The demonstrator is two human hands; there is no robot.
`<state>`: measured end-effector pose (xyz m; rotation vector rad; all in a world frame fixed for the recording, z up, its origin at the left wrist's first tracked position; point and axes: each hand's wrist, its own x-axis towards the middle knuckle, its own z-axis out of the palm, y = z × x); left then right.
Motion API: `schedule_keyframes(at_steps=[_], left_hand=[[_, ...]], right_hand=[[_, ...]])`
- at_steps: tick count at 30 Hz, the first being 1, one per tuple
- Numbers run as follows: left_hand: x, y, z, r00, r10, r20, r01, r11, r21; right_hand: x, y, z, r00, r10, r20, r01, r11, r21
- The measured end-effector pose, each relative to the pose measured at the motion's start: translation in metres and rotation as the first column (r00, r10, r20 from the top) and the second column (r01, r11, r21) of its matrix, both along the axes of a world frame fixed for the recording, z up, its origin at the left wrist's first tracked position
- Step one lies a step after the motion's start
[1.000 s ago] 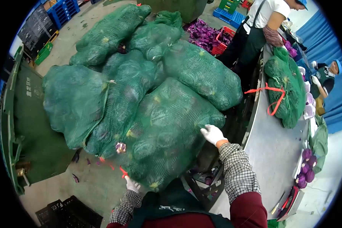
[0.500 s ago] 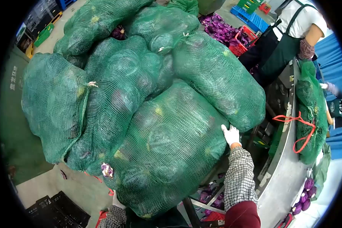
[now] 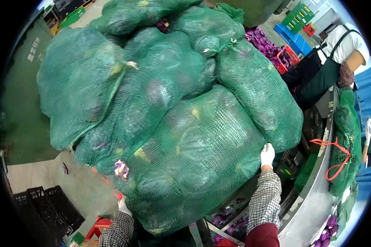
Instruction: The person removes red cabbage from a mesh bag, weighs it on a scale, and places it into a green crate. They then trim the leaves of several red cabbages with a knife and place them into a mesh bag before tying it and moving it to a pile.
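A large green mesh sack (image 3: 193,164) full of purple cabbages lies in front of me, against several similar sacks piled behind it. My right hand (image 3: 267,155), in a white glove, is closed on the mesh at the sack's right corner. At its lower left corner, my left hand (image 3: 124,206), also gloved, grips the sack beside a red tie (image 3: 118,193). A cut cabbage end (image 3: 121,169) pokes out near that corner. Part of the left hand's fingers is hidden by the sack.
A metal-edged counter (image 3: 307,210) curves along the right, bearing a flat green net bag (image 3: 345,136) with red string. A co-worker in a dark apron (image 3: 326,78) stands at the upper right. Black crates (image 3: 49,210) lie on the floor at lower left.
The view has shifted, so the pile sits a little further right and up. More of my left hand shows at the sack's lower corner. Both hands remain on the sack.
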<state>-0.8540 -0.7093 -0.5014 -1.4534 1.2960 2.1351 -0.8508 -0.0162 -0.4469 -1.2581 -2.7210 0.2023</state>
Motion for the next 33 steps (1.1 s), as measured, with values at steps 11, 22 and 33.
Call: schedule_keyframes(at_steps=[11, 22, 33], left_hand=[[-0.037, 0.008, 0.017, 0.984, -0.163, -0.068, 0.176, 0.940, 0.292], [-0.021, 0.019, 0.253, 0.937, -0.218, -0.272, 0.348, 0.552, 0.757], [0.039, -0.062, 0.304, 0.865, -0.469, -0.179, 0.501, 0.791, 0.351]], right_hand=[[-0.025, -0.108, 0.191, 0.989, -0.040, 0.142, 0.070, 0.974, -0.214], [0.014, -0.269, 0.400, 0.951, 0.275, 0.141, -0.150, 0.810, -0.568], [0.084, -0.303, 0.364, 0.771, 0.636, 0.031, -0.413, 0.537, -0.735]])
